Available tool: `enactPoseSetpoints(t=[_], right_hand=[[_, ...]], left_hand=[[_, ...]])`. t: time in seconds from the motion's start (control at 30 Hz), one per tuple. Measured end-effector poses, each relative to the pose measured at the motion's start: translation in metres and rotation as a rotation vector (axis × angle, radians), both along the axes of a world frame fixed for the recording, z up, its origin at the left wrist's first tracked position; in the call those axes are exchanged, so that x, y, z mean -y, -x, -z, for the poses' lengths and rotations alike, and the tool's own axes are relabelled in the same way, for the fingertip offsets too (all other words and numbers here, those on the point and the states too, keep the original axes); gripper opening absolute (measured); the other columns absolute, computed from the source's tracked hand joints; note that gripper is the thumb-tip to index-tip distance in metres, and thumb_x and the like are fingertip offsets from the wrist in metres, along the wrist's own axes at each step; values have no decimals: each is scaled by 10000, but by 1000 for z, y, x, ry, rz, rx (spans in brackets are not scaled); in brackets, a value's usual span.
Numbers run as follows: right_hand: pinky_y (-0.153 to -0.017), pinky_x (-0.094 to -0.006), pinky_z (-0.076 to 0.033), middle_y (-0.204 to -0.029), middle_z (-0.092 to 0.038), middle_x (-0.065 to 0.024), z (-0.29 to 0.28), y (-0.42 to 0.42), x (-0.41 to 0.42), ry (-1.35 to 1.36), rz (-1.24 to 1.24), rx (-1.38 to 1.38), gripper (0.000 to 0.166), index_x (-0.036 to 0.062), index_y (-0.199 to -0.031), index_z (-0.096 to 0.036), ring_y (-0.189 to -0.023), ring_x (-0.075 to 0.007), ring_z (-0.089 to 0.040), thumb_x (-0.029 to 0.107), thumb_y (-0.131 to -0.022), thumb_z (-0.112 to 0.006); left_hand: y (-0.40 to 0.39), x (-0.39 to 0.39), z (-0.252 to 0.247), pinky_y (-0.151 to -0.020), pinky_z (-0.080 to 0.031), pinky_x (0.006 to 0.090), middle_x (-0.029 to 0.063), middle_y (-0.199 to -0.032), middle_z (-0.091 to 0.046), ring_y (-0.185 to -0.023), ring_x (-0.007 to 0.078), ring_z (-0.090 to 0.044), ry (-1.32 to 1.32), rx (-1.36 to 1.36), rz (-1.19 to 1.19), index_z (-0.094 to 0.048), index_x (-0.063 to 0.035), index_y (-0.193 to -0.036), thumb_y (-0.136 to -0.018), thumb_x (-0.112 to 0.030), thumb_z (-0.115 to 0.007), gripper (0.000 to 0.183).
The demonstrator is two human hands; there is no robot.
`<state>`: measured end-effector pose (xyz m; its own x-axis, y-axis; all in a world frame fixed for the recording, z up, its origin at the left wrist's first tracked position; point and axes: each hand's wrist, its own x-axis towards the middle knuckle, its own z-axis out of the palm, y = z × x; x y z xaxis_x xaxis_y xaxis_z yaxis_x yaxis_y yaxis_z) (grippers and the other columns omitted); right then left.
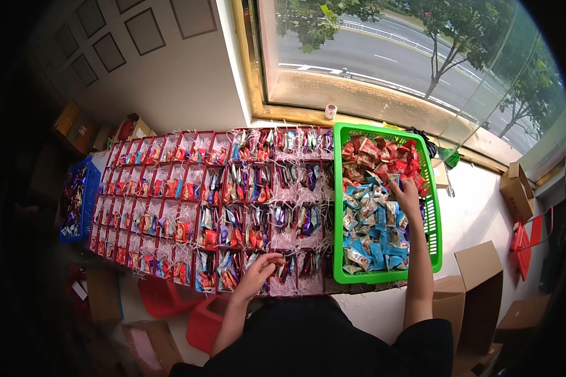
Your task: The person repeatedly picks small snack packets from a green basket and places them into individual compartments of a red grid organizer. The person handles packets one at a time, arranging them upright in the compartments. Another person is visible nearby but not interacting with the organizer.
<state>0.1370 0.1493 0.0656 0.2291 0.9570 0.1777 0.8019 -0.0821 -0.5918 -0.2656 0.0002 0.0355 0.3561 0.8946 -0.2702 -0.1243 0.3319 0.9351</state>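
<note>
A green plastic basket [340, 207] holds red wrapped snack packets [367, 150] at its far end and blue-and-white packets [365, 212] nearer me. My right hand [407, 195] reaches into it where the two kinds meet, its fingers at a small packet; whether they grip it is unclear. My left hand [260, 274] hovers with bent fingers over the near row of red gift boxes [283, 285]; something small and reddish shows by its fingertips, and I cannot tell if it is held. Rows of these boxes hold pale shredded paper and colourful wrapped sweets.
A blue basket [93, 198] of dark wrapped sweets stands at the left end. Red plastic stools [207, 325] and an opened carton [153, 348] are below. More cardboard boxes [478, 268] stand at the right. A white container [330, 111] sits on the window ledge.
</note>
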Motion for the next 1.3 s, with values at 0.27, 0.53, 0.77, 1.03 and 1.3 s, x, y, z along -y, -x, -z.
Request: enactPoseSetpoints(t=[0.27, 0.53, 0.77, 1.03, 1.3], right_hand=[[-721, -252, -437, -912, -585, -44, -9, 135, 103, 385, -465, -1245, 283, -18, -1018, -529, -809, -101, -551, 217, -884, -445], [-816, -236, -372, -1000, -541, -25, 28, 203, 148, 506, -330, -1519, 338, -4, -1125, -466, -895, -80, -484, 243, -905, -395], [-892, -252, -308, -1127, -431, -66, 55, 222, 164, 309, -263, -1366, 385, 10, -1208, -341, -1016, -119, -404, 273, -927, -317], [-857, -279, -376, -1095, -482, -86, 88, 241, 174, 228, -115, -1365, 433, 71, -1280, -285, -967, -153, -486, 322, -930, -240], [-914, -286, -326, -1147, -471, -51, 101, 242, 198, 631, -71, -1597, 385, 63, -1228, -373, -1047, -136, -446, 289, -926, -294]], left_hand=[[-97, -2, -22, -964, -304, 350, 138, -1256, -365, -1161, 227, -369, 166, 641, -360, -210, -85, -1301, -927, -296, -297, 438], [-89, 3, 16, -865, -370, 278, 104, -1113, -488, -1004, 155, -476, -16, 194, -596, -396, -19, -1130, -926, -157, -303, 264], [-87, 9, 21, -882, -353, 269, 111, -1105, -485, -1010, 159, -469, -141, 125, -568, -403, -17, -1107, -885, -104, -386, 239], [-92, 21, 33, -772, -417, 277, 105, -975, -528, -874, 155, -517, -169, -172, -470, -421, -25, -1062, -859, -171, -476, 256], [-68, 35, 76, -676, -404, 290, 90, -782, -550, -743, 179, -528, -32, -402, -375, -494, -6, -920, -893, -265, -417, 271]])
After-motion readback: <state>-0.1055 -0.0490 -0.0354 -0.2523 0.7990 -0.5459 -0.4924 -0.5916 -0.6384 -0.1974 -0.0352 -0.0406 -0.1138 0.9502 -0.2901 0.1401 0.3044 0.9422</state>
